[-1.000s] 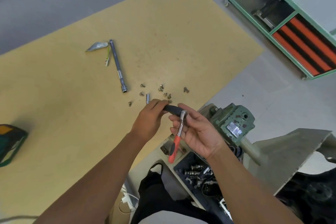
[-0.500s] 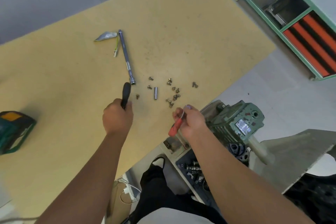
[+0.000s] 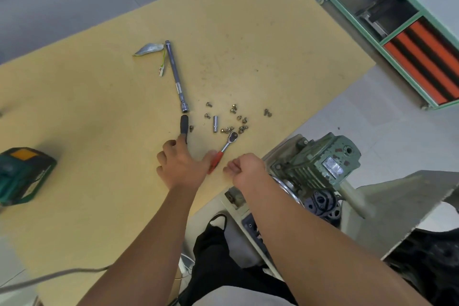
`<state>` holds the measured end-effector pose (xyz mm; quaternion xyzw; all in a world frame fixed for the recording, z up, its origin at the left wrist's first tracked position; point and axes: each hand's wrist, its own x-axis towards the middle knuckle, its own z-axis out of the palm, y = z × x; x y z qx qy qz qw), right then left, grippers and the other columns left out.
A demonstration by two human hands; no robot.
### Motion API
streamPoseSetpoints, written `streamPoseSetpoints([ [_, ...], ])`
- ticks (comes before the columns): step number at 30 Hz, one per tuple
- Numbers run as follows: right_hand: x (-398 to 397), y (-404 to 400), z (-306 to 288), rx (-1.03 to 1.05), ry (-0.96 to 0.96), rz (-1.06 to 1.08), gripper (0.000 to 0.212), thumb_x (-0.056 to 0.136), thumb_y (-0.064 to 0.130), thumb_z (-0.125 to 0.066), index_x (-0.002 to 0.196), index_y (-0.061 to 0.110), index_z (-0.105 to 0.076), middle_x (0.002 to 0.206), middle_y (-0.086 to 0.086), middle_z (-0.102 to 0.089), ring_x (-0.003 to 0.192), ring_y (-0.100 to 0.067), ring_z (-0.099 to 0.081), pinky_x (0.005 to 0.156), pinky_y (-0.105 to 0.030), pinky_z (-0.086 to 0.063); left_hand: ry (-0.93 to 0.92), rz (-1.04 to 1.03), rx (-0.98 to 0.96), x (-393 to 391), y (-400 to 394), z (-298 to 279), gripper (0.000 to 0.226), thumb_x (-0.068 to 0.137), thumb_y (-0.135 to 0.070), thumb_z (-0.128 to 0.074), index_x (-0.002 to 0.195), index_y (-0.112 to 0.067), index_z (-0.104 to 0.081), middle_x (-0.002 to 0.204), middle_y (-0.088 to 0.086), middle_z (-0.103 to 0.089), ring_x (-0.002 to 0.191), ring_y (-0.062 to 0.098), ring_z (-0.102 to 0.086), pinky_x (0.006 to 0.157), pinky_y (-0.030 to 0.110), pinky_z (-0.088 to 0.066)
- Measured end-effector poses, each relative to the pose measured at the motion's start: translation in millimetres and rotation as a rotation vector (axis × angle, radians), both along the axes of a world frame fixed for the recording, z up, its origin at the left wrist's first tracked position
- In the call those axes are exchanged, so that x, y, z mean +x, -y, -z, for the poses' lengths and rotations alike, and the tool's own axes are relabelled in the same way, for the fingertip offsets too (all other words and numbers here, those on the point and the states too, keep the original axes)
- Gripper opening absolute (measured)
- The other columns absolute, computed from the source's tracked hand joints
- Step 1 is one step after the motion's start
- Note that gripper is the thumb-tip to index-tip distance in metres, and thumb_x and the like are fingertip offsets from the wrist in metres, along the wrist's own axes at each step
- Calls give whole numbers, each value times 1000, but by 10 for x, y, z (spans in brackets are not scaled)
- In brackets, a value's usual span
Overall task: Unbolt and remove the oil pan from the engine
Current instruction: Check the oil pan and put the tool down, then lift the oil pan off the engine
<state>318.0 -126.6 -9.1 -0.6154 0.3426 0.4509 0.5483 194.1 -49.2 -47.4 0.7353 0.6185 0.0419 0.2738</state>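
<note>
A small ratchet (image 3: 224,148) with a red grip lies on the tan board (image 3: 99,112), its head among several loose bolts (image 3: 236,122). My left hand (image 3: 181,166) rests over the board, one fingertip touching the near end of a black handle piece (image 3: 184,124), thumb spread toward the ratchet's red grip. Just right of that grip, my right hand (image 3: 246,169) hovers with curled fingers and holds nothing. The green engine (image 3: 320,164) stands right of my right hand. No oil pan is identifiable.
A long extension bar (image 3: 175,74) and a short socket (image 3: 215,124) lie beyond my hands. A green power tool (image 3: 22,174) sits at the board's left edge. A green cart (image 3: 409,22) stands at the far right, and a grey panel (image 3: 402,201) leans beside the engine.
I pulled the black handle piece off the ratchet and set it on the board with my left hand. My right hand laid the ratchet down beside the bolts and let go.
</note>
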Motion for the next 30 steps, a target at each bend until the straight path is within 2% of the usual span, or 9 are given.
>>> streamPoseSetpoints([
  [3,32,179,-118,43,-41,51,29,102,-3,-44,130,-5,-52,148,-24,-50,135,-37,-54,100,-48,-55,-77,97,-11,37,91,-3,113,57,-92,-67,148,-35,-33,149,5,-40,135,34,-37,95,57,-43],
  [6,167,435,-380,51,-3,84,24,100,-2,-53,123,-9,-55,126,-25,-63,108,-35,-66,83,-48,-60,-47,81,6,94,167,-91,117,56,-92,-66,150,-35,-27,156,8,-35,143,35,-31,97,62,-41],
  [8,321,705,-657,80,65,90,21,101,-1,-55,121,-5,-57,116,-23,-68,100,-33,-70,69,-44,-63,-8,109,63,223,287,-245,110,61,-90,-57,149,-31,-29,157,10,-35,145,37,-31,99,64,-40],
  [12,657,1498,-1531,204,365,176,23,98,-1,-57,119,8,-61,94,-18,-78,82,-31,-77,65,-42,-62,114,362,106,785,767,-698,93,75,-80,-52,149,-28,-29,162,11,-32,149,36,-27,109,64,-36],
  [16,972,2660,-2528,163,761,354,26,95,2,-60,119,13,-63,87,-17,-71,56,-22,-60,49,-34,-48,384,768,113,1576,1720,-1287,84,81,-73,-54,150,-29,-37,158,8,-38,144,32,-36,109,58,-43],
  [19,1050,3703,-3062,-18,1052,547,26,93,3,-61,115,17,-64,81,-13,-71,55,-22,-57,49,-30,-47,645,1030,-16,1995,2634,-1724,75,82,-68,-57,146,-31,-40,155,3,-40,142,25,-39,115,52,-41],
  [22,1018,4794,-3316,-257,1183,772,27,88,6,-63,112,19,-65,86,-12,-73,56,-20,-59,49,-27,-48,744,1223,-186,2317,3485,-2094,80,80,-73,-55,146,-32,-41,152,-5,-43,140,16,-41,117,43,-40],
  [26,960,6002,-3276,-472,1162,906,21,81,20,-68,100,28,-69,98,-9,-75,69,-15,-62,69,-34,-53,724,1294,-394,2564,4287,-2274,77,80,-79,-53,147,-44,-37,152,-17,-43,135,5,-43,112,35,-38],
  [30,944,6863,-2927,-494,1080,935,17,82,37,-66,96,30,-73,108,4,-75,96,-15,-65,81,-29,-48,704,1214,-484,2677,4763,-2192,82,82,-79,-42,149,-32,-47,141,-20,-49,128,0,-45,115,37,-41],
])
